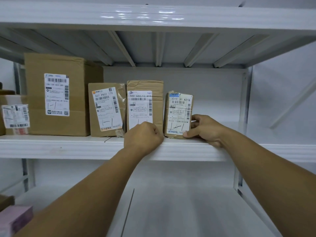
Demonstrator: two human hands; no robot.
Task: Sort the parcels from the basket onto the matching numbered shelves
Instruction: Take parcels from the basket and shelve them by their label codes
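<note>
The small brown parcel (178, 115) with a white label stands upright on the white metal shelf (68, 146), last on the right in a row of brown cardboard boxes (107, 109). The right hand (205, 130) grips its right side, thumb on the front. The left hand (142, 135) is curled in a fist just beside its bottom left corner.

glossy white metal shelf (68, 147), creased matt cardboard parcels (56, 96) with paper labels (57, 94).

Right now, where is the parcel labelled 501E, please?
Head view: the 501E parcel stands upright on the shelf, right of the 502 parcel, gripped by the right hand.
</note>
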